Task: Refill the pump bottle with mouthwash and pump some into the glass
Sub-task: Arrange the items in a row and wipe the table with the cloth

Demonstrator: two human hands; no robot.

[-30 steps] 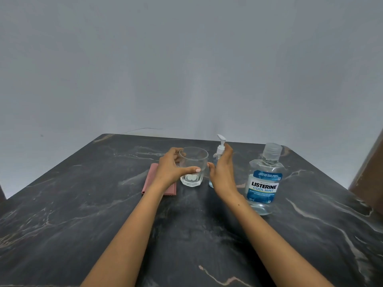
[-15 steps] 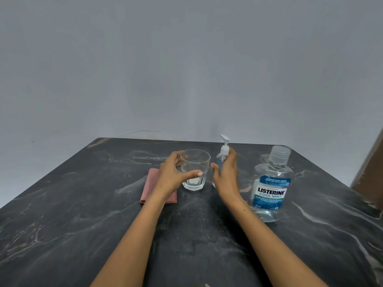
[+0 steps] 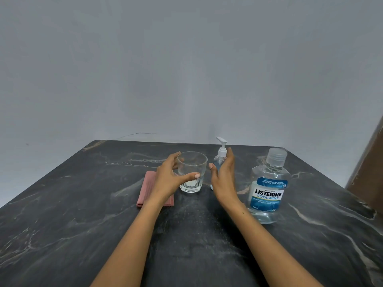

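Pump bottle (image 3: pixel 218 162) stands upright mid-table, just right of the glass (image 3: pixel 191 172). The right hand (image 3: pixel 223 179) is beside it, fingers straight (contact unclear). The left hand (image 3: pixel 169 179) curls round the glass, thumb across its front. The capped mouthwash bottle (image 3: pixel 268 189) stands farther right. A pink cloth (image 3: pixel 147 189) lies left on the dark table (image 3: pixel 83 224).

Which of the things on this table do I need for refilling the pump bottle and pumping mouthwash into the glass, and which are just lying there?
For the job:
- pump bottle, right hand open beside it
- mouthwash bottle, cap on
- glass, left hand round it

Just lying about:
- folded pink cloth on the table
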